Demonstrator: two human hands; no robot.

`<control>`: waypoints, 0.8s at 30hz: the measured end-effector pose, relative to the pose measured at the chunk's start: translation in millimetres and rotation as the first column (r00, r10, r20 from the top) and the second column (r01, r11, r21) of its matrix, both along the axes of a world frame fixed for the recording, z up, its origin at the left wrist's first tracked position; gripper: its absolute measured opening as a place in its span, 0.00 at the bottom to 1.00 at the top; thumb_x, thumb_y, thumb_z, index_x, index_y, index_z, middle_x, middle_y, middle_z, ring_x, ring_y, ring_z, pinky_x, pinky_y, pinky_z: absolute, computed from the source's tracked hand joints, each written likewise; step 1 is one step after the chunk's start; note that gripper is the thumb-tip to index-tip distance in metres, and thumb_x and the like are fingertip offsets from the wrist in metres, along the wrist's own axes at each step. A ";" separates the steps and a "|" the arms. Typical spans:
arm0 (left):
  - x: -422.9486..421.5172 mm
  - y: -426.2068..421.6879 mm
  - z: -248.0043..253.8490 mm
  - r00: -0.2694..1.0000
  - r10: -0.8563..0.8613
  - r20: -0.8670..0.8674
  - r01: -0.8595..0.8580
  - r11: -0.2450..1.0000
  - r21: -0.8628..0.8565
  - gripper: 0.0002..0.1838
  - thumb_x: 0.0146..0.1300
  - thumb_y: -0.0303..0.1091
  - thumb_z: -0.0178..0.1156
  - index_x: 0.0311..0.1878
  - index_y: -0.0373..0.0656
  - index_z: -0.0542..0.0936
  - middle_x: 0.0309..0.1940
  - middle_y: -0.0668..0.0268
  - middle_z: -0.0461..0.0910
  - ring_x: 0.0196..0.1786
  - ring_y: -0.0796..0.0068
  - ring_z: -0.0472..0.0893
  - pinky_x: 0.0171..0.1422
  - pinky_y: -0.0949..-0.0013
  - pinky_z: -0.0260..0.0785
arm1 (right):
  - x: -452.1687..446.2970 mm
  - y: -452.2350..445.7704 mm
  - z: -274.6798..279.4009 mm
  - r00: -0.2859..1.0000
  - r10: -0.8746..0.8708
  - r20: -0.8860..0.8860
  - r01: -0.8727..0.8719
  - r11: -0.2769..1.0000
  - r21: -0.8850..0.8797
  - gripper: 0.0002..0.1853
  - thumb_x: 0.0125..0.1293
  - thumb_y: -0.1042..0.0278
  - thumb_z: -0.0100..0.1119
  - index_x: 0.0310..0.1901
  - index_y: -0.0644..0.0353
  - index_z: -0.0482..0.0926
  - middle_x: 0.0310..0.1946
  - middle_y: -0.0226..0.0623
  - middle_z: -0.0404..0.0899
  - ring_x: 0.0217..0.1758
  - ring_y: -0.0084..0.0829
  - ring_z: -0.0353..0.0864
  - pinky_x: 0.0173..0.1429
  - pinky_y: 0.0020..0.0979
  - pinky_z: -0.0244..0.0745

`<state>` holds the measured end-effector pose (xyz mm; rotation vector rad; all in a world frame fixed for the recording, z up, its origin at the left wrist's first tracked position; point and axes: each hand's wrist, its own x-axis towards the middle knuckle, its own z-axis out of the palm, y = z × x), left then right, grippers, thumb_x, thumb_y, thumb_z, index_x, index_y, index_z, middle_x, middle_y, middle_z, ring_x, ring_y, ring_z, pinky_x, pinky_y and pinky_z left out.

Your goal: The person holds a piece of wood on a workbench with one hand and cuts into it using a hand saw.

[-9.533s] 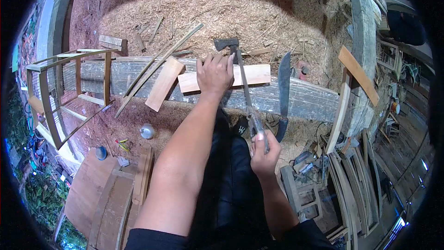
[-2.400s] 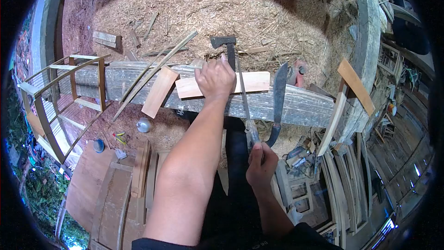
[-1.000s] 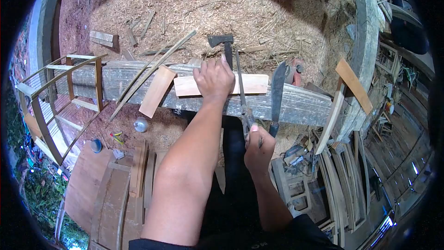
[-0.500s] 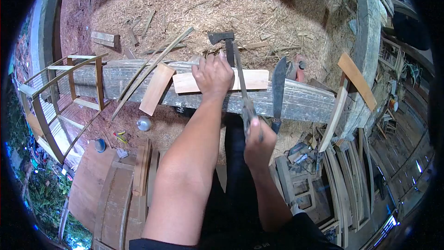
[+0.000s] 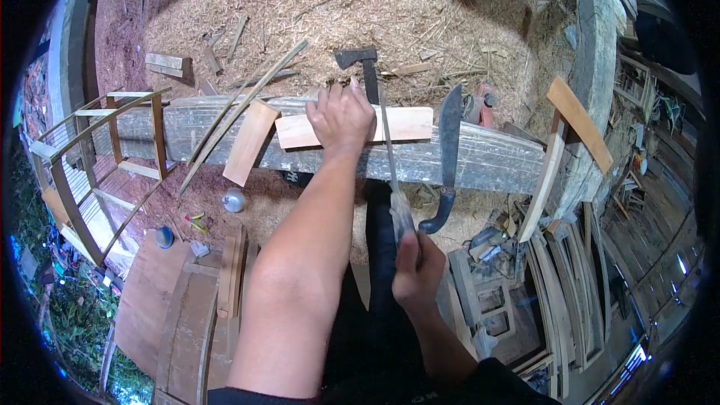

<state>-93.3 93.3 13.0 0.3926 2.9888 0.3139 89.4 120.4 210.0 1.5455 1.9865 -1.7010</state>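
Note:
My left hand (image 5: 342, 121) is closed over a pale wooden board (image 5: 411, 124), pressing it onto a weathered timber beam (image 5: 495, 161). Its fingertips curl over the far edge and are partly hidden. My right hand (image 5: 417, 268) grips a handsaw (image 5: 391, 146), whose narrow blade is seen nearly edge-on across the board, just right of my left hand. Beyond the blade lies a hatchet (image 5: 368, 71), its handle running behind the board. A machete (image 5: 450, 135) with a dark curved handle rests across the beam to the right. Another pale wooden piece (image 5: 250, 142) lies slanted at the left.
A slatted wooden frame (image 5: 159, 135) stands at the beam's left end. Thin wooden strips (image 5: 244, 112) lean over the beam. Curved planks (image 5: 579, 124) sit by the right post (image 5: 596, 45). Wood shavings (image 5: 300, 0) cover the ground, and a glass-like bulb (image 5: 233, 199) lies below the beam.
My right hand has drawn the saw back toward my body, uncovering the machete's handle. My left hand stays on the board; the whole view has shifted slightly.

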 end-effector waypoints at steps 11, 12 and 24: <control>-3.7 4.0 17.9 0.997 -0.042 0.070 0.045 0.998 -0.045 0.18 0.72 0.41 0.53 0.30 0.43 0.86 0.36 0.62 0.86 0.45 0.61 0.84 0.48 0.52 0.68 | -63.8 16.0 -39.1 0.999 -0.047 -0.005 0.047 0.998 0.048 0.19 0.78 0.65 0.52 0.30 0.70 0.73 0.18 0.38 0.67 0.24 0.25 0.64 0.31 0.38 0.64; -5.4 4.2 17.4 0.997 -0.047 0.063 0.051 0.997 -0.050 0.18 0.72 0.41 0.53 0.30 0.43 0.86 0.36 0.62 0.86 0.45 0.61 0.84 0.48 0.52 0.68 | -63.2 14.1 -40.8 0.995 -0.096 0.021 0.096 0.995 0.001 0.19 0.79 0.65 0.52 0.30 0.70 0.73 0.18 0.37 0.65 0.25 0.24 0.63 0.32 0.37 0.63; -6.4 4.1 15.6 0.997 -0.029 0.074 0.029 1.000 0.001 0.20 0.73 0.41 0.53 0.28 0.43 0.86 0.34 0.61 0.85 0.45 0.60 0.83 0.48 0.51 0.68 | -62.6 5.8 -51.1 1.000 -0.020 0.005 0.020 0.991 0.133 0.19 0.77 0.69 0.51 0.26 0.68 0.70 0.16 0.37 0.62 0.23 0.23 0.62 0.29 0.38 0.60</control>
